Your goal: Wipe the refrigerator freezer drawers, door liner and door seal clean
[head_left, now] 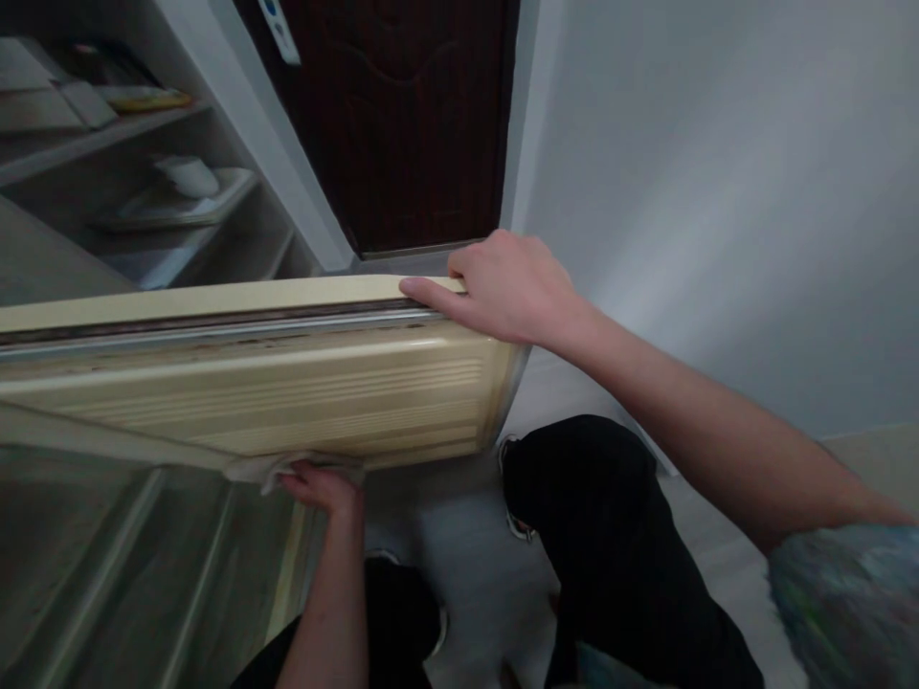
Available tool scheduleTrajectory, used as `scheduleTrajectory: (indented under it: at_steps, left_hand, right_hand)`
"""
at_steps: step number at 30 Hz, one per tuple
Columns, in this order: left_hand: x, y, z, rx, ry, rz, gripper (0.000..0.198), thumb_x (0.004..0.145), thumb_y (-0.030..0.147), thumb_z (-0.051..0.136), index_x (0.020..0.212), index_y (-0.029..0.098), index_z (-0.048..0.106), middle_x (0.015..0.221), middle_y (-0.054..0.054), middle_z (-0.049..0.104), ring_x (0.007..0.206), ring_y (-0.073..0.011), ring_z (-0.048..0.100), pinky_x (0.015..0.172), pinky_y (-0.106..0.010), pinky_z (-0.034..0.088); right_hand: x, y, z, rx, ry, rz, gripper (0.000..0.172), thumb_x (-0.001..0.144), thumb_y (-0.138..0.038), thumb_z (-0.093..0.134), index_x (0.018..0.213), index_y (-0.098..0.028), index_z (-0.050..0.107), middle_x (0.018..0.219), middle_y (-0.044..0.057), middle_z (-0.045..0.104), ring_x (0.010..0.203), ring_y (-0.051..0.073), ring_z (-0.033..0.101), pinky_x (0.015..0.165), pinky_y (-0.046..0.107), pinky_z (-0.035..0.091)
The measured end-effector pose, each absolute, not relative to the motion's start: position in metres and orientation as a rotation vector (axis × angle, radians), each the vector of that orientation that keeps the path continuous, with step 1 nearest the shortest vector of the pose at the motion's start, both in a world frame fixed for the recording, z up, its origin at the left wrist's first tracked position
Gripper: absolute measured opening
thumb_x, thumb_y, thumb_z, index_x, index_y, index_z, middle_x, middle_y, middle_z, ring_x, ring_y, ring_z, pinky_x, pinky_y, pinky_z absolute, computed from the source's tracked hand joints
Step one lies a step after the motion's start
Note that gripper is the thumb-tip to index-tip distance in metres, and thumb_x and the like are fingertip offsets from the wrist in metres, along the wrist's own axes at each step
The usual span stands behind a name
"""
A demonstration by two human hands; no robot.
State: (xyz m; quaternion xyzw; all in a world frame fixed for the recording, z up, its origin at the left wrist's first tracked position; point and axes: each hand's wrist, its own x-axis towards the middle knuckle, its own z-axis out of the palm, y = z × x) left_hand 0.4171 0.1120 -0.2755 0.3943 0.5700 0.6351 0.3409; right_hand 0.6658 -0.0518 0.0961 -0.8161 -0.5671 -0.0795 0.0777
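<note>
R hand (509,292) gripped top edge of long cream plastic fridge door (273,402), fingers (478,263) clenched over rim, index stretched along it. L hand (323,488) grasped crumpled off-white cloth (287,469) against door's btm edge, fingers curled on it. Door hung open across view, grimy metal strip along its top, just above person's black trousers (574,488). Beyond it: dark brown panelled wood door (394,124), grey shelves (107,144) w/ white bowl (187,177) on left.

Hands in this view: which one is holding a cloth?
The left hand, low down, holds a pale cloth to the cream panel; the right hand grips the panel's top edge, without cloth.
</note>
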Motion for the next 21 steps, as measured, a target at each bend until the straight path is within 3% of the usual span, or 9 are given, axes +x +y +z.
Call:
scheduleTrajectory:
  at_steps: [5,13,18,21]
  left_hand:
    - [0.468,0.043,-0.29,1.095,1.494,1.55,0.04,0.099,0.054,0.05,0.105,0.016,0.058,0.109,-0.008,0.06,0.106,-0.0237,0.056,0.107,-0.048,0.042]
    - [0.574,-0.093,-0.302,1.316,1.399,1.21,0.039,0.098,0.055,0.053,0.087,0.018,0.058,0.092,-0.005,0.054,0.096,-0.0228,0.055,0.099,-0.046,0.045]
    - [0.564,-0.08,-0.298,1.309,1.371,1.192,0.037,0.095,0.052,0.056,0.08,0.019,0.054,0.089,-0.005,0.053,0.096,-0.0232,0.056,0.101,-0.047,0.043]
    - [0.532,-0.04,-0.293,1.214,1.457,1.285,0.031,0.099,0.048,0.048,0.09,0.019,0.054,0.095,-0.005,0.055,0.099,-0.0223,0.054,0.105,-0.046,0.041]
  right_hand:
    - [0.674,-0.051,0.091,-2.356,-1.727,-0.282,0.091,0.101,-0.077,0.014,0.096,-0.013,0.078,0.081,0.012,0.069,0.085,0.025,0.066,0.08,0.033,0.043]
    - [0.686,-0.044,0.084,-2.275,-1.737,-0.317,0.077,0.1,-0.077,0.03,0.085,-0.016,0.075,0.073,0.011,0.065,0.072,0.022,0.06,0.065,0.029,0.033]
    - [0.685,-0.042,0.085,-2.311,-1.733,-0.314,0.078,0.1,-0.078,0.03,0.086,-0.016,0.074,0.074,0.01,0.065,0.078,0.023,0.064,0.065,0.028,0.036]
    - [0.684,-0.043,0.084,-2.297,-1.745,-0.336,0.077,0.101,-0.077,0.03,0.091,-0.015,0.075,0.08,0.012,0.068,0.085,0.025,0.066,0.07,0.028,0.04]
